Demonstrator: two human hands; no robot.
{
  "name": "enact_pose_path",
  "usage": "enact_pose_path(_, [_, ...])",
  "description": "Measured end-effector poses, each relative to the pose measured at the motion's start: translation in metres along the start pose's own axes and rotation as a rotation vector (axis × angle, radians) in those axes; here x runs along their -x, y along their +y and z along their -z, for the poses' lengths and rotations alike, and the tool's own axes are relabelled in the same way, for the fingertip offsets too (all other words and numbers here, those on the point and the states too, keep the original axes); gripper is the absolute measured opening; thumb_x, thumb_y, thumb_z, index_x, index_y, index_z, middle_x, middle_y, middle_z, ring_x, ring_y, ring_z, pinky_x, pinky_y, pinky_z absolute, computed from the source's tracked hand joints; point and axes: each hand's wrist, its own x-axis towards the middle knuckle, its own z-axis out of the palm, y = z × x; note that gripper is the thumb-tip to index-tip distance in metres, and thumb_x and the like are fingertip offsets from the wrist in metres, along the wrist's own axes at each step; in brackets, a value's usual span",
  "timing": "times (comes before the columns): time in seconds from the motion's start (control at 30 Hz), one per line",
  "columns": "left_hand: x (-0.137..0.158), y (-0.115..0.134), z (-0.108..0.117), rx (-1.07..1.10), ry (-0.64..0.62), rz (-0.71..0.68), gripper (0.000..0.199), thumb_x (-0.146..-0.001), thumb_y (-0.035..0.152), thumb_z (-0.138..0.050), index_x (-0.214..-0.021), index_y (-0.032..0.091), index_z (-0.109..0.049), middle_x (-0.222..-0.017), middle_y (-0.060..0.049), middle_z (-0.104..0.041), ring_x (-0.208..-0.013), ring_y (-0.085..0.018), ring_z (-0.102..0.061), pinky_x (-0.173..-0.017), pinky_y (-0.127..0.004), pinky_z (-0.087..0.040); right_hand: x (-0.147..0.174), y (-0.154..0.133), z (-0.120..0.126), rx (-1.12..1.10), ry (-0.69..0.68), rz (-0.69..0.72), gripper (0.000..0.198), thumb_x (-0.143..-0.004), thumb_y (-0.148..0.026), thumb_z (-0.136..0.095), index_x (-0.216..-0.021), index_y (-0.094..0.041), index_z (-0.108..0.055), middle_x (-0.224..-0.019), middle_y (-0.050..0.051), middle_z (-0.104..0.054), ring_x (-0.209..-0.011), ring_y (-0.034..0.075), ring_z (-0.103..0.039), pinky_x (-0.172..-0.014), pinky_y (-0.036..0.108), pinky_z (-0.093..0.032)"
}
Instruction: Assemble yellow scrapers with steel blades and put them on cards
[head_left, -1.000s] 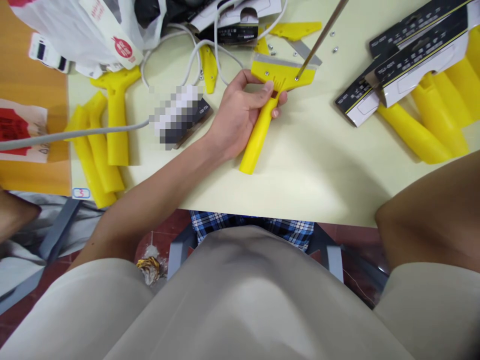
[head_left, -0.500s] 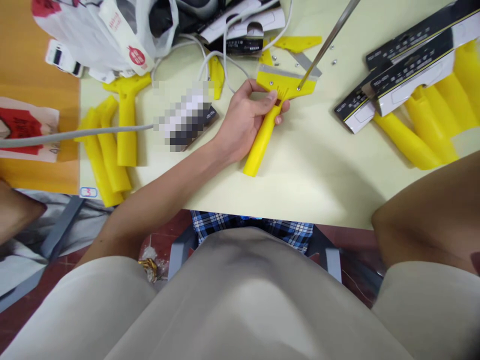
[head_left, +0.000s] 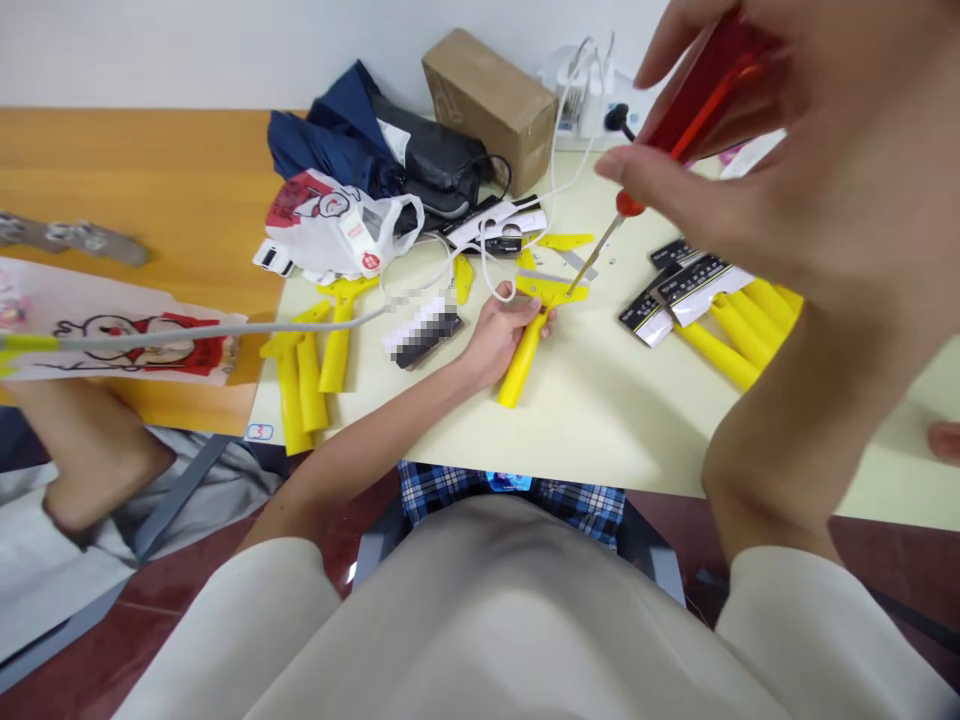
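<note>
View tilted up — right hand (head_left: 802, 165) curled round screwdriver (head_left: 701, 105), tip on yellow scraper (head_left: 519, 372) pinched in left hand (head_left: 495, 338).

- Behind a flat pale cream counter (head_left: 622, 440), a white wall (head_left: 187, 50) is seen.
- An orange-brown counter (head_left: 195, 170) is set alongside.
- The dark red floor (head_left: 157, 590) is partly hidden by a grey chair frame (head_left: 184, 500).

Up at the back, a brown box (head_left: 491, 108) sits by the white wall (head_left: 187, 50), a power strip (head_left: 643, 108) just right of it, black plug (head_left: 617, 117) on show! Left of the box, navy cloth (head_left: 322, 145) bunches beside a black bag (head_left: 442, 165), a printed carrier (head_left: 311, 212) slumped in front. Over at the orange table (head_left: 165, 190), a grey cable (head_left: 300, 327) cuts across a flat bag (head_left: 112, 340), and there's a neighbour's arm (head_left: 105, 455) at the near edge!
</note>
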Motion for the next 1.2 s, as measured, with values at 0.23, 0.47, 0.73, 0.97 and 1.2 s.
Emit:
enact_pose_path(0.23, [0.0,0.002,-0.002,-0.025,-0.01,0.017,0.034,-0.09,0.011,-0.081,-0.098,0.022,-0.05,-0.099,-0.004,-0.074,-0.089,-0.018,-0.075,-0.071,-0.027,-0.051,0.002,-0.01,0.006,0.029,-0.087,0.197,0.041,-0.111,-0.028,-0.062,-0.152,-0.03,-0.061,-0.14,0.003,-0.071,-0.119,0.02,-0.075,-0.104,0.041,-0.067])
enact_pose_path(0.47, [0.002,0.002,-0.006,-0.032,0.014,0.012,0.033,-0.088,0.011,-0.083,-0.1,0.021,-0.054,-0.103,-0.005,-0.073,-0.09,-0.019,-0.075,-0.072,-0.028,-0.05,-0.005,-0.001,-0.009,0.151,0.085,0.25,0.033,-0.108,-0.051,-0.074,-0.138,-0.039,-0.069,-0.114,0.004,-0.075,-0.095,0.023,-0.073,-0.096,0.047,-0.067])
enact_pose_path(0.73, [0.001,0.001,-0.006,-0.028,0.025,-0.01,0.032,-0.088,0.012,-0.082,-0.099,0.021,-0.054,-0.106,-0.005,-0.074,-0.09,-0.016,-0.073,-0.073,-0.027,-0.05,-0.001,-0.007,-0.011,-0.032,-0.013,0.274,0.052,-0.112,-0.026,-0.061,-0.164,-0.028,-0.055,-0.144,0.006,-0.07,-0.124,0.02,-0.073,-0.109,0.038,-0.068])
enact_pose_path(0.97, [0.0,0.0,-0.005,-0.016,0.009,-0.03,0.037,-0.085,0.014,-0.086,-0.099,0.021,-0.052,-0.106,-0.005,-0.073,-0.088,-0.016,-0.073,-0.071,-0.027,-0.05,-0.005,0.0,-0.02,0.151,0.086,0.239,0.04,-0.111,-0.058,-0.068,-0.144,-0.036,-0.073,-0.118,0.006,-0.071,-0.1,0.022,-0.07,-0.106,0.045,-0.066])
enact_pose_path(1.2, [-0.002,-0.003,0.001,-0.009,-0.011,-0.051,0.042,-0.084,0.015,-0.089,-0.101,0.022,-0.051,-0.108,-0.004,-0.072,-0.091,-0.016,-0.073,-0.073,-0.026,-0.05,-0.001,-0.003,-0.018,-0.008,0.006,0.307,0.049,-0.114,-0.042,-0.06,-0.163,-0.038,-0.059,-0.136,0.004,-0.072,-0.113,0.021,-0.071,-0.112,0.046,-0.064])
